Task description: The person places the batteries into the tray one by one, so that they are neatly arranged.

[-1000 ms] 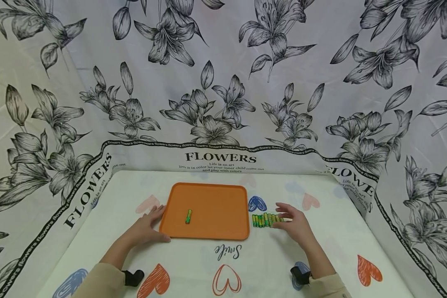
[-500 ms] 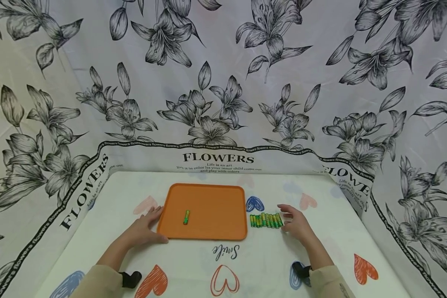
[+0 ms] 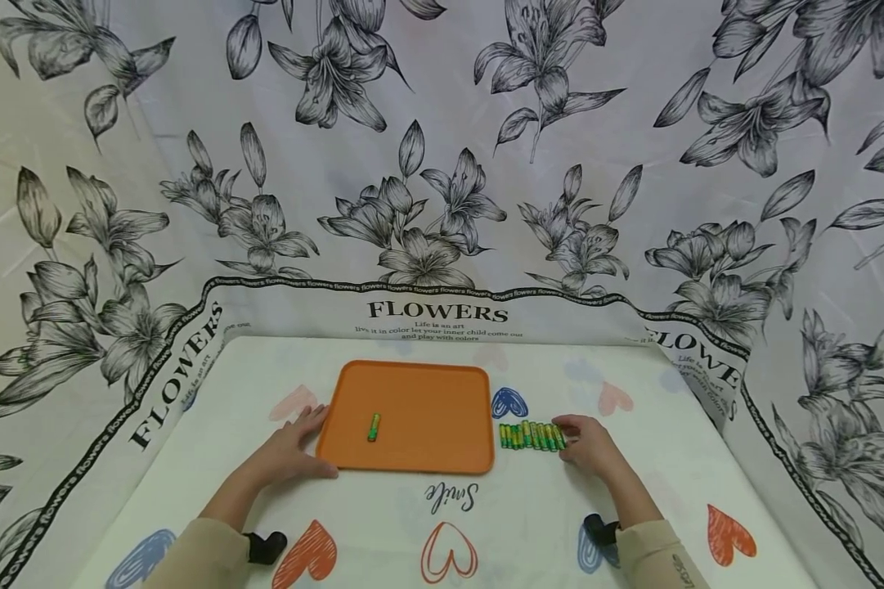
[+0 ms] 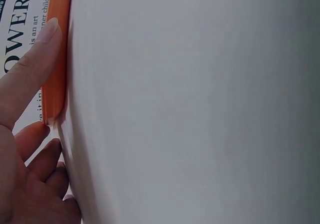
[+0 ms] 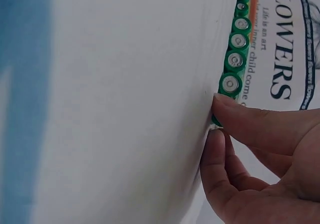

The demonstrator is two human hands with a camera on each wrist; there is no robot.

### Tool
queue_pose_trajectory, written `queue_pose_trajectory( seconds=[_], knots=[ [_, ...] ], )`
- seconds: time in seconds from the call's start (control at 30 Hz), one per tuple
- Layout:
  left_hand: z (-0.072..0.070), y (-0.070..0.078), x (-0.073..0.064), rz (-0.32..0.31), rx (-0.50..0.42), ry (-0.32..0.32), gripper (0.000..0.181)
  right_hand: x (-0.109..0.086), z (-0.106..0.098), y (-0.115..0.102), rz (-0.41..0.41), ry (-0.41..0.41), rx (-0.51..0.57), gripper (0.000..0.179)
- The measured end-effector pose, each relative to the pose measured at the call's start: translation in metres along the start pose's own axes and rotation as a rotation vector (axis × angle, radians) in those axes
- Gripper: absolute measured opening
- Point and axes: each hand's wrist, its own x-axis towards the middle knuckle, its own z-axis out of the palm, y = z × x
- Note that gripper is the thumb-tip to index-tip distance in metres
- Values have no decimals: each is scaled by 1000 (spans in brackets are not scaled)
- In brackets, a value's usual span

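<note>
An orange tray lies on the table with one green and yellow battery on it. My left hand rests against its near left corner. In the left wrist view the straight thumb lies along the tray's side, and a fingertip touches its corner. Right of the tray, several green batteries lie side by side in a row. My right hand is at the row's right end. The right wrist view shows thumb and fingers pinching the end battery, mostly hidden; another battery sits beside it.
The white tablecloth has printed hearts and lettering. A patterned fabric backdrop rises behind the table and at both sides. Each wrist carries a black strap mount, such as the left mount.
My right hand has drawn back from above the batteries to the row's right end, and its spread fingers have come together there. The left hand and the tray stay put.
</note>
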Motion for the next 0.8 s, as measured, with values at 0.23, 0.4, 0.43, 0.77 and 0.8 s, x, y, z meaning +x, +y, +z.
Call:
queue_pose_trajectory(
  seconds=[0.23, 0.4, 0.43, 0.77, 0.8],
  knots=[
    [-1, 2, 0, 9, 2, 1, 119, -1, -4, -2, 26, 42, -1, 58],
    [-1, 3, 1, 6, 2, 0, 119, -2, -6, -3, 49, 73, 50, 60],
    [-1, 2, 1, 1, 1, 0, 119, -2, -6, -3, 45, 76, 67, 60],
    [4, -1, 3, -56, -14, 0, 123, -9, -8, -30, 1, 68, 222, 56],
    [4, 0, 2, -54, -15, -1, 123, -9, -8, -34, 3, 70, 227, 56]
  ],
)
